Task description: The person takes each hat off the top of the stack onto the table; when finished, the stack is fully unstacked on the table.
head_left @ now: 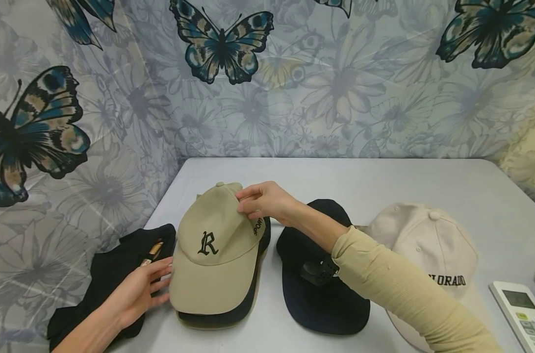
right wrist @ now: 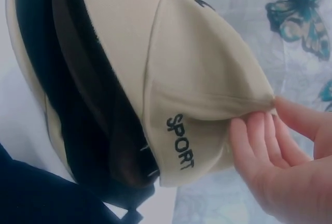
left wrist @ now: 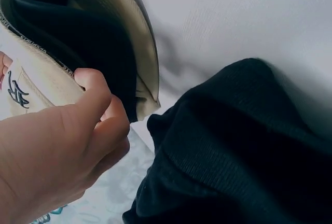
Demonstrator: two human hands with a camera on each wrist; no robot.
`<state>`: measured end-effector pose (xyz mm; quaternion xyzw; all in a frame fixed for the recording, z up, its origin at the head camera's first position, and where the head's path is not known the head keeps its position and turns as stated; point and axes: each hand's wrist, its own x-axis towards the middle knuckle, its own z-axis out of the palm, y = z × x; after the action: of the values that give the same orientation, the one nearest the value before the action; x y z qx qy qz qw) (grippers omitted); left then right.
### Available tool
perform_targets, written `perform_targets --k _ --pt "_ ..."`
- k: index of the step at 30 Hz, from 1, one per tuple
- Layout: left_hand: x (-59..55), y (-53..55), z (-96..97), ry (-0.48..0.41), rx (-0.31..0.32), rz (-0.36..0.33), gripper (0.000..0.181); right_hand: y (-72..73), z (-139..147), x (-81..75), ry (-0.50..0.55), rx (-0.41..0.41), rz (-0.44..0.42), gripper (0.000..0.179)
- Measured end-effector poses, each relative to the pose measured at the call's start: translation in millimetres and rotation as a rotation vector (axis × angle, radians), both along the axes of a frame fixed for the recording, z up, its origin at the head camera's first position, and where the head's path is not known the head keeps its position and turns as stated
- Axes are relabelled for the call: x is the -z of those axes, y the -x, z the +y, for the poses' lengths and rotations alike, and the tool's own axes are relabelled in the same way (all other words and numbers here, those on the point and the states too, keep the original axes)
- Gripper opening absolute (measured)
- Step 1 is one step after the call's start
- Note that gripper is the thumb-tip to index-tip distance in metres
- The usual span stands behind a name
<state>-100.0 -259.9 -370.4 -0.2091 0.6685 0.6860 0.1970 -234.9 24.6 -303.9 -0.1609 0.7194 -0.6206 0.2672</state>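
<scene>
A beige baseball cap [head_left: 217, 245] with a dark embroidered "R" sits over a dark cap [head_left: 218, 319], a further beige brim edge showing beneath in the left wrist view. My right hand [head_left: 267, 200] pinches the fabric of the beige crown near its top, above the "SPORT" lettering, thumb against fingers in the right wrist view. At the left edge of the brim is my left hand [head_left: 140, 289], its fingers spread and fairly straight, fingertips right at the edge. Close by the left hand lies a folded black cloth item [head_left: 113, 267] with a gold-brown print.
Right of the stacked caps, a dark cap [head_left: 322, 311] lies under my right forearm. Farther right are a pale cap [head_left: 454, 245] with "COLORADO" lettering, partly behind the sleeve, and a white remote control [head_left: 516, 314]. The white table [head_left: 426, 181] meets butterfly-print fabric behind.
</scene>
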Motion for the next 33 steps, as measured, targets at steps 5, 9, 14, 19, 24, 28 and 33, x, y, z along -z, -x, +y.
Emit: perform_targets --k 5,9,14,19,24,28,33 --pt "-10.1 -3.3 0.5 0.037 0.067 0.022 0.063 -0.8 0.9 -3.8 0.035 0.012 -0.003 0.036" --pt "-18.7 -5.4 2.0 0.048 0.105 0.044 0.064 -1.2 3.0 -9.9 0.057 0.022 -0.010 0.036" --pt "-25.1 -6.8 1.6 0.029 0.116 0.061 0.063 -1.2 5.8 -17.4 0.073 0.034 -0.020 0.037" --pt "-30.5 -8.2 2.9 0.015 0.122 0.080 0.064 0.0 9.0 -22.1 0.077 0.041 -0.005 0.037" --pt "-36.5 -9.7 4.2 -0.049 0.141 0.112 0.066 1.7 14.6 -24.8 0.077 0.042 0.015 0.038" --pt "-44.4 -7.9 6.5 -0.054 0.150 0.132 0.064 4.0 21.3 -28.5 0.060 0.056 0.039 0.039" --pt "-59.5 1.5 13.3 -0.017 0.190 0.165 0.066 8.1 30.8 -37.0 0.058 0.085 0.072 0.039"
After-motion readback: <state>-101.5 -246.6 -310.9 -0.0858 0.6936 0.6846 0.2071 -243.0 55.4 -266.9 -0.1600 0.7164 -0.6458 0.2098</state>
